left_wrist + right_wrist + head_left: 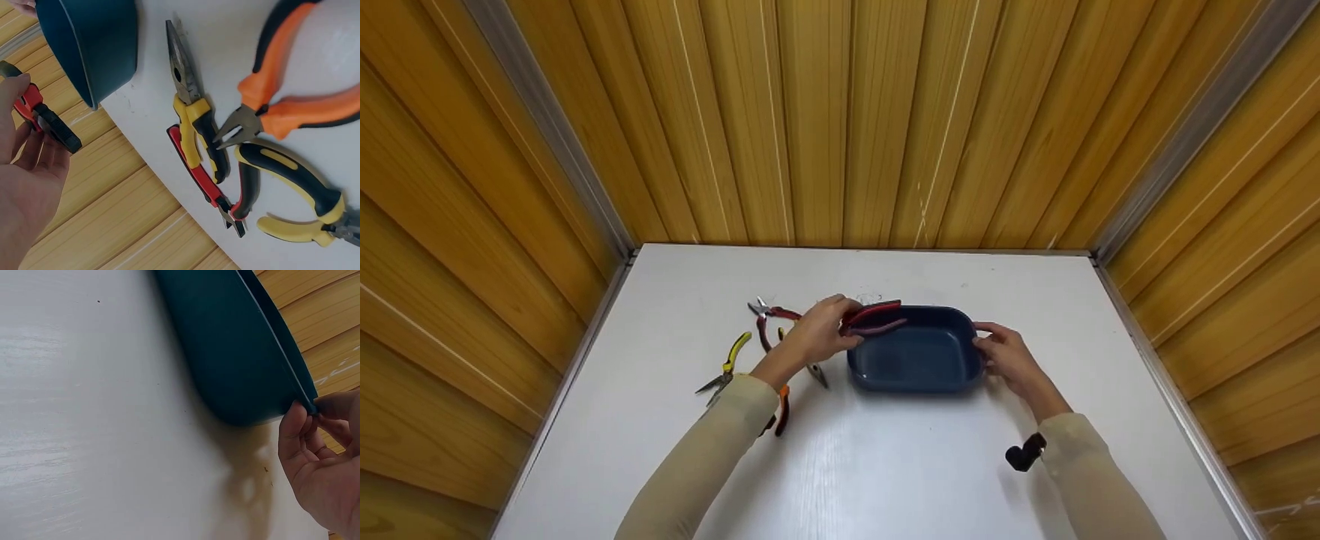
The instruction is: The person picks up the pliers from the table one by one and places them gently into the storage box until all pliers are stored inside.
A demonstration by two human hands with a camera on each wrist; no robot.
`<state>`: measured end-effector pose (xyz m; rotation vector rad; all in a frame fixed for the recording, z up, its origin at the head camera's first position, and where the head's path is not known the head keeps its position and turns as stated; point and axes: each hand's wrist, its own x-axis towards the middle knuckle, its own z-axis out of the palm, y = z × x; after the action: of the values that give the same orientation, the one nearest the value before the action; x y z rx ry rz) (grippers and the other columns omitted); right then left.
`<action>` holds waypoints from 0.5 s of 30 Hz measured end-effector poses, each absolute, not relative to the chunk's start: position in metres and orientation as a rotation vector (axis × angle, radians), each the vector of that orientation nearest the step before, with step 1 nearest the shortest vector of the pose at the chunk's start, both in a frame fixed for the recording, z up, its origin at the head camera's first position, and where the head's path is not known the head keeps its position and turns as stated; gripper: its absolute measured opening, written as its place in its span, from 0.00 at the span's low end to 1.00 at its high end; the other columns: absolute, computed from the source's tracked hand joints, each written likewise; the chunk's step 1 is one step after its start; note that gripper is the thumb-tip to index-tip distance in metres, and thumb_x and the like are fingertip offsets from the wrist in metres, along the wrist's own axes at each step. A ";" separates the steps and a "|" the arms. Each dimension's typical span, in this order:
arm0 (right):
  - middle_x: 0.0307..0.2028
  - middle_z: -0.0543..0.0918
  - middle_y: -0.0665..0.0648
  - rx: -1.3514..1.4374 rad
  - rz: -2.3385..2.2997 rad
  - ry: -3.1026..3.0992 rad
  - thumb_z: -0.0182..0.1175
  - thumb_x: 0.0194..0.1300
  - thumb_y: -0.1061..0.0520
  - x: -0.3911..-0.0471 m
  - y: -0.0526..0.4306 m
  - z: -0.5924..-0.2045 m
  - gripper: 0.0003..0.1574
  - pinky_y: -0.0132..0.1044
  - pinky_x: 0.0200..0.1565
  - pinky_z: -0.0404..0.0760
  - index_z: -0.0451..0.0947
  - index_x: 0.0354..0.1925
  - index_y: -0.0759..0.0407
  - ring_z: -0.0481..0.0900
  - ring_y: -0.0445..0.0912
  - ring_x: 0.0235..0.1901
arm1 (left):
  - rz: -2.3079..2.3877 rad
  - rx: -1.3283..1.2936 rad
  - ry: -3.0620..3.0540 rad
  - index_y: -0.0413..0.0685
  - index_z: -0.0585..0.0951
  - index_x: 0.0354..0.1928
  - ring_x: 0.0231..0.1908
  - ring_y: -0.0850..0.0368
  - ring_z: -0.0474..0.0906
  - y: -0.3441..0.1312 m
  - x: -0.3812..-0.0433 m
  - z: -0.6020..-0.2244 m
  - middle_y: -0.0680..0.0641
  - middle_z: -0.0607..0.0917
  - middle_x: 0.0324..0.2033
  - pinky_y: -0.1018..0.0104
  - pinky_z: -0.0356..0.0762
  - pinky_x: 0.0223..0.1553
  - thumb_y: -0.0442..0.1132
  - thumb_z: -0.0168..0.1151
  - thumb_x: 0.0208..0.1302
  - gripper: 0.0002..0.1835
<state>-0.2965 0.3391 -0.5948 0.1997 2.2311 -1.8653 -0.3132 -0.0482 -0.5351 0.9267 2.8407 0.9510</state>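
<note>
My left hand (823, 330) grips a pair of red-and-black pliers (877, 311), whose two handles reach over the left end of a dark blue box (915, 386). In the left wrist view the hand (31, 169) curls round these pliers (53, 121) beside the box (107, 50); the palm and fingers hide part of them. At the opposite end, my right hand (1009, 356) pinches the box's rim. The right wrist view shows the thumb and fingers of this hand (320, 478) on the corner edge of the box (242, 354).
Left of the box lie red-and-black cutters (205, 183), yellow-and-black needle-nose pliers (191, 121), orange-and-black pliers (275, 95) and another yellow-and-black pair (298, 185). They lie on a white table (847, 465). Wood-patterned walls (840, 127) border it.
</note>
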 end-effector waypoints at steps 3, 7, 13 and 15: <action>0.36 0.76 0.52 0.198 -1.858 2.250 0.58 0.79 0.61 -0.297 0.337 -0.597 0.29 0.34 0.28 0.79 0.70 0.73 0.66 0.77 0.41 0.31 | 0.968 0.934 2.844 0.45 0.80 0.66 0.52 0.53 0.80 -0.045 -0.314 -0.534 0.47 0.83 0.53 0.55 0.79 0.57 0.45 0.74 0.68 0.28; 0.35 0.75 0.52 0.211 -1.851 2.262 0.59 0.79 0.61 -0.298 0.336 -0.597 0.29 0.33 0.27 0.78 0.70 0.73 0.66 0.75 0.40 0.29 | 0.990 0.938 2.835 0.45 0.79 0.67 0.53 0.53 0.80 -0.039 -0.314 -0.533 0.47 0.83 0.53 0.56 0.79 0.58 0.46 0.74 0.69 0.28; 0.37 0.76 0.52 0.203 -1.866 2.242 0.58 0.79 0.61 -0.299 0.336 -0.596 0.29 0.33 0.27 0.78 0.69 0.74 0.67 0.75 0.40 0.29 | 1.050 0.940 2.838 0.44 0.79 0.67 0.52 0.53 0.80 -0.032 -0.316 -0.533 0.47 0.83 0.54 0.56 0.80 0.57 0.44 0.75 0.68 0.28; 0.37 0.76 0.52 0.214 -1.870 2.237 0.58 0.80 0.61 -0.300 0.336 -0.596 0.29 0.34 0.28 0.78 0.69 0.74 0.67 0.76 0.40 0.30 | 1.053 0.959 2.843 0.44 0.80 0.66 0.52 0.53 0.81 -0.029 -0.317 -0.534 0.47 0.83 0.54 0.56 0.79 0.57 0.44 0.75 0.68 0.28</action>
<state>-0.2996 0.3358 -0.5959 0.2142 2.2371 -1.8702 -0.3170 -0.0292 -0.5344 0.9591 2.8433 1.0530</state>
